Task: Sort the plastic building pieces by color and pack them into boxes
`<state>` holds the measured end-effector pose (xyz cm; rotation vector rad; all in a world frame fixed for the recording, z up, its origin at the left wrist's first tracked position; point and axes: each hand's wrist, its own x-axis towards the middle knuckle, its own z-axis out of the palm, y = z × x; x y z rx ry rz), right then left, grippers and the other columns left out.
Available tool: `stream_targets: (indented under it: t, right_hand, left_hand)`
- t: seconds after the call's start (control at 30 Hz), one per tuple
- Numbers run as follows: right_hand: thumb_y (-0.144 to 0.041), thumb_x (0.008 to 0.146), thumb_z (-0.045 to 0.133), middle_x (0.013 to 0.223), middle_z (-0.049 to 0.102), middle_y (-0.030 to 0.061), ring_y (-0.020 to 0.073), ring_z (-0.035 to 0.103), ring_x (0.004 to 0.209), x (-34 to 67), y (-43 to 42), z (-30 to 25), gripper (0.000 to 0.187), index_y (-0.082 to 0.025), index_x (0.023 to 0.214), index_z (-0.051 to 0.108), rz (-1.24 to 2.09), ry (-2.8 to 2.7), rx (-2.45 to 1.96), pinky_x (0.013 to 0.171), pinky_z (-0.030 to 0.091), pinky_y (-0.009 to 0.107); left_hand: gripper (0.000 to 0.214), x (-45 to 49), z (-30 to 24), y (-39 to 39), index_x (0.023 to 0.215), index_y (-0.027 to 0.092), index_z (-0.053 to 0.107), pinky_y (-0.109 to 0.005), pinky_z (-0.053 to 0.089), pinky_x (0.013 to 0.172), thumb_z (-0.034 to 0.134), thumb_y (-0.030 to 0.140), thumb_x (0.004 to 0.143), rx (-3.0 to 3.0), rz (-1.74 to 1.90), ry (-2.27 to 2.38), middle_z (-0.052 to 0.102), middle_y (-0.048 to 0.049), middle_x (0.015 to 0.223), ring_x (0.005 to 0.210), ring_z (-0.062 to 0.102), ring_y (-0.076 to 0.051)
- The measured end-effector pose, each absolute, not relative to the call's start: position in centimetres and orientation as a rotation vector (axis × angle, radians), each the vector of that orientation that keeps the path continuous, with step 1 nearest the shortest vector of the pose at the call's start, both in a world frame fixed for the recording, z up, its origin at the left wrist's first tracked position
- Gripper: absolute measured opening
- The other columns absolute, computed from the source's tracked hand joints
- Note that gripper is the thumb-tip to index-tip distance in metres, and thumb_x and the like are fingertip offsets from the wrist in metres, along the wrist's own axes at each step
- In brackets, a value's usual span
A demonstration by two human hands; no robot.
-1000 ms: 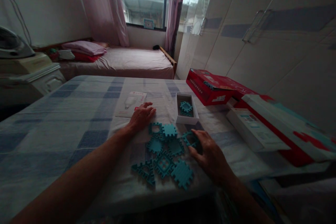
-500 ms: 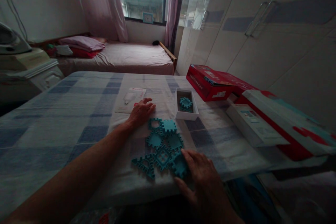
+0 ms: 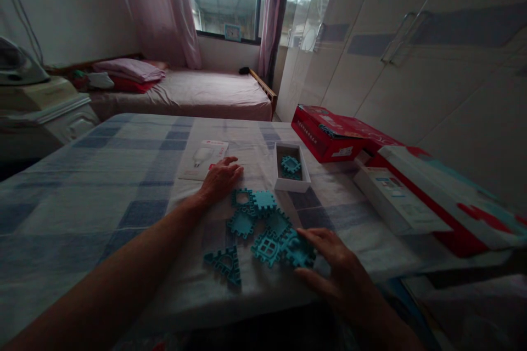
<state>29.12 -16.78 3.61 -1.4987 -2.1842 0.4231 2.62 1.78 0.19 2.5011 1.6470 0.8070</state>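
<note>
Several teal interlocking tiles with toothed edges lie grouped on the cloth. My right hand (image 3: 340,260) has its thumb and index finger on either side of the rightmost teal tile (image 3: 297,251), gripping it by its edges. That tile touches a square tile with a window pattern (image 3: 267,248). A triangular tile (image 3: 225,264) lies apart to the left. Behind sit a solid light teal tile (image 3: 264,201), an open-centred tile (image 3: 241,197) and two others. My left hand (image 3: 222,176) rests on the table by the flat light-bulb packaging (image 3: 197,158), fingers stretched out, holding nothing.
A small white open box (image 3: 293,184) behind the tiles holds more teal pieces. On the right stand a red box (image 3: 325,137) and a white carton (image 3: 401,203). The checked tablecloth (image 3: 99,186) reaches the near table edge; a bed (image 3: 214,90) stands beyond.
My right hand has moved right with its tile. The window-patterned tile has shifted right too, so a gap has opened between it and the triangular tile. My left hand stays nearly in place.
</note>
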Motion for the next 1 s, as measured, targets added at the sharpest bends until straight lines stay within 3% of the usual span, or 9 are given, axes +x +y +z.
stream_targets:
  t: [0.2, 0.6, 1.0]
  right_hand:
    - [-0.024, 0.072, 0.060, 0.109, 0.061, 0.0132, 0.0247, 0.056, 0.103, 30.3, -15.3, 3.7, 0.045, -0.013, 0.117, 0.059, 0.226, -2.212, -1.517, 0.090, 0.048, 0.042]
    - [-0.037, 0.078, 0.055, 0.109, 0.064, 0.0083, 0.0224, 0.061, 0.094, 33.1, -14.1, 6.6, 0.040, -0.019, 0.113, 0.060, 0.184, -1.963, -1.639, 0.081, 0.051, 0.038]
    - [-0.043, 0.080, 0.058, 0.115, 0.058, 0.0164, 0.0253, 0.053, 0.108, 28.4, -2.6, 6.3, 0.051, -0.008, 0.118, 0.058, 0.021, -1.985, -1.651, 0.095, 0.039, 0.038]
  left_hand:
    - [0.043, 2.6, 0.2, 1.7, 0.087, 0.017, 0.067, -0.038, 0.042, 0.099, 0.029, 0.037, 0.091, 2.489, 0.803, 1.646, 0.055, -0.0097, 0.124, 0.110, 0.055, -0.022]
    - [0.042, 2.6, 0.1, 1.8, 0.087, 0.017, 0.067, -0.039, 0.043, 0.099, 0.030, 0.038, 0.091, 2.484, 0.807, 1.650, 0.055, -0.0092, 0.125, 0.109, 0.055, -0.022]
    - [0.043, 2.4, 0.1, 1.9, 0.087, 0.019, 0.067, -0.040, 0.046, 0.094, 0.028, 0.036, 0.092, 2.521, 0.824, 1.623, 0.056, -0.0100, 0.123, 0.105, 0.058, -0.022]
